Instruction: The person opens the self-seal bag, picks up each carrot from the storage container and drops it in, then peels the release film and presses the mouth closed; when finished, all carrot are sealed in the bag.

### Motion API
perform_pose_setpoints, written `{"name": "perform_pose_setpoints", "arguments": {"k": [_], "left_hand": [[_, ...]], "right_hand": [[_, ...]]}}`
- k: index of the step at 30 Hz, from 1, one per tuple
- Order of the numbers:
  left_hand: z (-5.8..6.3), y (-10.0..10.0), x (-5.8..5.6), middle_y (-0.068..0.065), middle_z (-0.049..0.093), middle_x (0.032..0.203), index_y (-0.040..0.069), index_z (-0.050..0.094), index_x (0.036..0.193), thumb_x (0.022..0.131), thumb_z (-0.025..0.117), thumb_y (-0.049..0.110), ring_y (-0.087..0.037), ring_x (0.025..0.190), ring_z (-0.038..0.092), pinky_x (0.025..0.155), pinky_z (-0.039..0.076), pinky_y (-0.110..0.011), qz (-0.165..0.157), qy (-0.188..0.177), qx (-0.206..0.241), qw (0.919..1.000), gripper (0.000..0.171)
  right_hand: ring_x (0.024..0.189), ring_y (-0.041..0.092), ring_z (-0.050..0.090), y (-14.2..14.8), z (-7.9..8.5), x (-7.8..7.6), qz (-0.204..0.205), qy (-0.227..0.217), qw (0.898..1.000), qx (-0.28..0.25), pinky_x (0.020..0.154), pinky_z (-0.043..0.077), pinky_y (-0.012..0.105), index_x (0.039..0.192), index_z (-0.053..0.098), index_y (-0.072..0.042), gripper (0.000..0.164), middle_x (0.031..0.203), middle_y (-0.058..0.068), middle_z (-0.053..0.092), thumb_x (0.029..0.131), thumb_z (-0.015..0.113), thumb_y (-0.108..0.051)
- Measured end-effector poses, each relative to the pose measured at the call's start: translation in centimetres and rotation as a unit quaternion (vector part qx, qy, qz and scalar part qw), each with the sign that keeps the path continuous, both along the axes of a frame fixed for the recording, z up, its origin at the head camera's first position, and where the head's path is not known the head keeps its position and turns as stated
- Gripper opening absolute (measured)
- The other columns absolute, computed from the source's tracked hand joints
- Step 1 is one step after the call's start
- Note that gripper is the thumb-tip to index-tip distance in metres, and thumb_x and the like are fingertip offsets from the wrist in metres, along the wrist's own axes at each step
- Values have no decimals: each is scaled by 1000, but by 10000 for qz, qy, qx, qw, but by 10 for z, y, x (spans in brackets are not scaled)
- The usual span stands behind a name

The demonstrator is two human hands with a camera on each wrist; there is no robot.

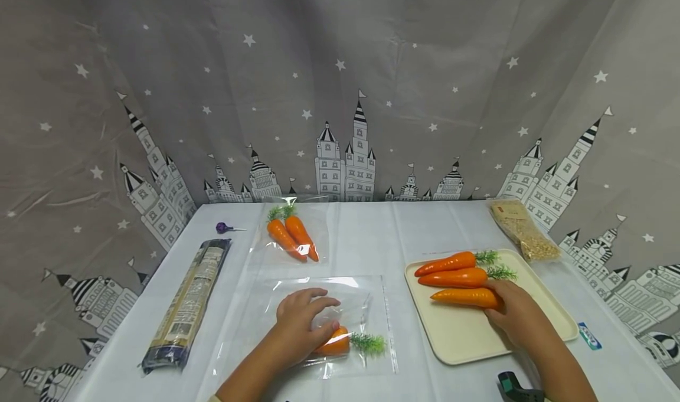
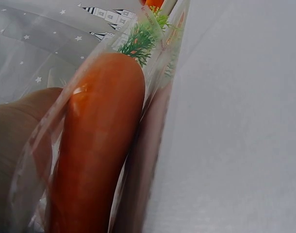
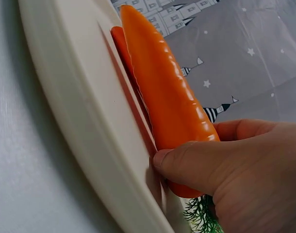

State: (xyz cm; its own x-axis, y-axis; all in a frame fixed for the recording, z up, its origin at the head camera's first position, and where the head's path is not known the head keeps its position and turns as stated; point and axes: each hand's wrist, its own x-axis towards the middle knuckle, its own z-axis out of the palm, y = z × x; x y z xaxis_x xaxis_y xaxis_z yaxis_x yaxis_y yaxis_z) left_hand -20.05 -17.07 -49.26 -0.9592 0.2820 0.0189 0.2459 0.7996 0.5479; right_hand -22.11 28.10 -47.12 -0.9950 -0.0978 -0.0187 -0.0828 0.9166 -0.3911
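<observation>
While the right hand (image 1: 512,310) pinches a smooth orange carrot (image 1: 463,297) over a cream rectangular tray (image 1: 467,338) — lower right — the left hand (image 1: 301,326), fingers spread, touches a clear plastic bag (image 1: 347,288) around another, green-topped carrot (image 1: 339,343), lower centre.

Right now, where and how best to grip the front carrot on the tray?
Likely the thick end, from the right: the front carrot points its tapered tip left over the tray, and the rounded thick end gives thumb and fingers more to pinch. The right hand pinches there.
</observation>
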Motion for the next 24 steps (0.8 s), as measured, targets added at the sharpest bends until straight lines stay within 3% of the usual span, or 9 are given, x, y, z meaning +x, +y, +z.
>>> {"name": "perform_pose_setpoints", "arguments": {"k": [15,24], "left_hand": [[1,0,1,-3,56,148,35,69,130,92,75,49,-37,144,41,116,21,-75,10,-51,13,10000,41],[-1,1,0,-2,55,149,36,69,131,92,75,50,-36,144,41,117,20,-75,27,-42,-33,10000,41]], "right_hand": [[137,54,47,-2,0,1,-145,-56,9999,-7,112,36,72,145,53,2,66,146,31,55,88,83,-14],[132,53,52,-4,0,1,-61,228,9997,-30,110,39,71,140,58,4,61,139,30,60,87,84,-12]]}}
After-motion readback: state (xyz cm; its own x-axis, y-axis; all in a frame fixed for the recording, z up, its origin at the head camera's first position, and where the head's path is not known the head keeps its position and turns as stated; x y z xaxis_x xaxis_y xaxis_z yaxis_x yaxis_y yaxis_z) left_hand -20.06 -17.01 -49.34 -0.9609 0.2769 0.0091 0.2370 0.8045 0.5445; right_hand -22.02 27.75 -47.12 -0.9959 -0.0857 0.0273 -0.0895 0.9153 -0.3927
